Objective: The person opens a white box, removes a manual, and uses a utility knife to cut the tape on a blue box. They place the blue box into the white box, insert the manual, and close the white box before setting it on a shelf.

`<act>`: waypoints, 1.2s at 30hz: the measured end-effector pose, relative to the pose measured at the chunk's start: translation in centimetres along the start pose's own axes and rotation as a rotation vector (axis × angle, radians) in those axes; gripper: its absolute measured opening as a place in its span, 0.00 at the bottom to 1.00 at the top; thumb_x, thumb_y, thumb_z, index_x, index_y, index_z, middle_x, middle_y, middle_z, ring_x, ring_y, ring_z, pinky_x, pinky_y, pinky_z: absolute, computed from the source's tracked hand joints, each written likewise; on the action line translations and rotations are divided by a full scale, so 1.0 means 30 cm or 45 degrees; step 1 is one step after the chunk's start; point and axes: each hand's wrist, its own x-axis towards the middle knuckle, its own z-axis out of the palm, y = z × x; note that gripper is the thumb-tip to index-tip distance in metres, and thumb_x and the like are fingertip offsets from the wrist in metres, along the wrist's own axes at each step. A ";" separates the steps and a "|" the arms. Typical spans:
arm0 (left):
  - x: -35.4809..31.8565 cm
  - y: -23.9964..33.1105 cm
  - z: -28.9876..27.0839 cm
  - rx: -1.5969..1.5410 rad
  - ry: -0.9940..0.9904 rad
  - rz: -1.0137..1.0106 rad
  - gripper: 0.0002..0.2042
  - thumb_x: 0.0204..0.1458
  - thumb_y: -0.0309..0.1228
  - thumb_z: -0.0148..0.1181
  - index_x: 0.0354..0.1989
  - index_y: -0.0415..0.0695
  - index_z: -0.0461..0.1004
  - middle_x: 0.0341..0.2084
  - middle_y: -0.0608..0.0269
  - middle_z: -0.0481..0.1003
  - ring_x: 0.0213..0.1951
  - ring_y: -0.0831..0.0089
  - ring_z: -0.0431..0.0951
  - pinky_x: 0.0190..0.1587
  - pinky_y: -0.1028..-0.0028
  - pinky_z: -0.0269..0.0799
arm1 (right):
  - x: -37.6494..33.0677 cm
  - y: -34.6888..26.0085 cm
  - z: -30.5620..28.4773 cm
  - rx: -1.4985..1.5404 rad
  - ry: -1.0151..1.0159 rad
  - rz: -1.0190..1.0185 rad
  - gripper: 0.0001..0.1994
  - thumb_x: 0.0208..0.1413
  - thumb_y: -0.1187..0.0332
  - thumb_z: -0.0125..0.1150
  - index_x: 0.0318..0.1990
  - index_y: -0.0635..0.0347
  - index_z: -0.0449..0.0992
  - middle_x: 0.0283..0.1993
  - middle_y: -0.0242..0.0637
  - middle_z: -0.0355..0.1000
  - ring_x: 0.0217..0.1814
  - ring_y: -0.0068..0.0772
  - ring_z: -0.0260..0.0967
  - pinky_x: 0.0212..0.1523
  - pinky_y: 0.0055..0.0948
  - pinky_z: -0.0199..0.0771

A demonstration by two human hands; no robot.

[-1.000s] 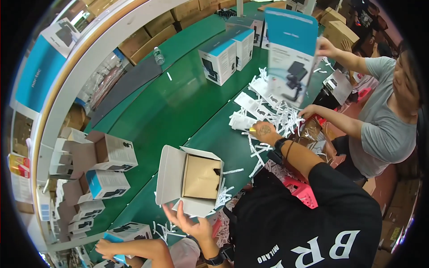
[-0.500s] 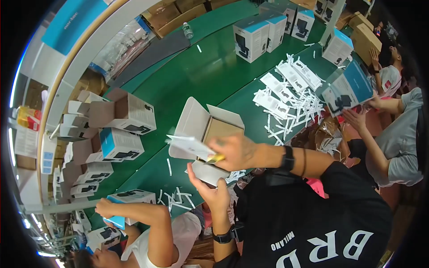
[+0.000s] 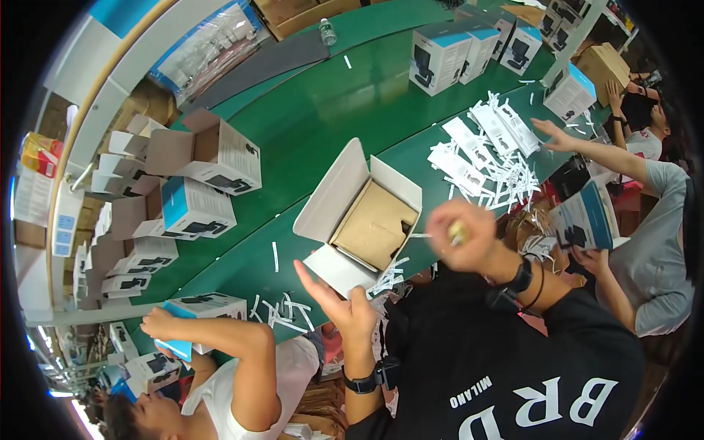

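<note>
A white carton (image 3: 396,176) stands on the green table with its flaps folded out and a brown cardboard insert (image 3: 372,224) inside. My left hand (image 3: 341,308) is at the carton's near flap, index finger stretched out and thumb apart; it grips nothing that I can see. To the right of the carton, my right hand (image 3: 463,238) is closed around a small yellowish thing (image 3: 458,233), too blurred to name. Paper strips (image 3: 389,279) lie by the carton's near corner. Beyond my right hand is a heap of white leaflets (image 3: 477,150) and loose strips.
Open cartons (image 3: 227,158) line the left side, and closed ones (image 3: 440,59) stand at the back. A co-worker at lower left handles a blue-and-white carton (image 3: 213,304). At right, another reaches toward the leaflets, holding a carton (image 3: 579,220). A plastic bottle (image 3: 327,31) stands at the back.
The white leaflet is gone from my right hand, which has drawn back to the right from over the carton. The right-hand co-worker now stretches an arm toward the heap.
</note>
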 end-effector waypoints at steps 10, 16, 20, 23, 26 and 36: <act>0.057 -0.031 0.226 1.550 -0.586 0.623 0.40 0.52 0.44 0.68 0.70 0.38 0.60 0.70 0.30 0.55 0.70 0.33 0.57 0.69 0.42 0.54 | -0.009 0.194 0.040 0.083 -0.549 0.731 0.12 0.59 0.65 0.63 0.44 0.63 0.73 0.29 0.43 0.74 0.31 0.44 0.76 0.35 0.40 0.73; 0.052 -0.106 0.216 1.611 -0.539 0.732 0.39 0.51 0.50 0.68 0.68 0.42 0.65 0.70 0.35 0.58 0.69 0.36 0.59 0.67 0.41 0.56 | 0.090 0.203 -0.103 -0.031 -0.870 0.779 0.11 0.60 0.63 0.59 0.43 0.62 0.74 0.28 0.46 0.76 0.32 0.52 0.76 0.37 0.46 0.73; 0.054 -0.112 0.225 1.596 -0.498 0.723 0.38 0.50 0.50 0.69 0.68 0.45 0.65 0.70 0.39 0.59 0.70 0.38 0.59 0.67 0.43 0.56 | 0.125 0.263 -0.118 -0.144 -1.037 0.506 0.11 0.60 0.65 0.58 0.43 0.63 0.75 0.28 0.47 0.77 0.30 0.51 0.77 0.35 0.44 0.73; 0.055 -0.108 0.229 1.570 -0.476 0.698 0.41 0.48 0.48 0.72 0.70 0.47 0.64 0.71 0.42 0.59 0.70 0.40 0.59 0.68 0.44 0.55 | 0.130 0.292 -0.122 -0.179 -1.017 0.379 0.09 0.60 0.67 0.59 0.44 0.62 0.74 0.30 0.47 0.78 0.26 0.45 0.76 0.31 0.40 0.73; 0.056 -0.101 0.225 1.598 -0.497 0.702 0.36 0.53 0.50 0.66 0.68 0.46 0.66 0.70 0.39 0.60 0.69 0.38 0.60 0.67 0.43 0.56 | 0.170 0.267 -0.131 -0.078 -1.113 0.650 0.11 0.61 0.64 0.58 0.41 0.64 0.77 0.29 0.46 0.79 0.31 0.48 0.79 0.36 0.40 0.75; 0.062 -0.091 0.230 1.604 -0.529 0.701 0.35 0.53 0.50 0.66 0.67 0.47 0.67 0.70 0.39 0.60 0.69 0.38 0.60 0.66 0.42 0.56 | 0.172 0.297 -0.111 0.141 -1.133 0.949 0.11 0.60 0.66 0.58 0.42 0.65 0.76 0.29 0.42 0.80 0.26 0.40 0.77 0.29 0.37 0.76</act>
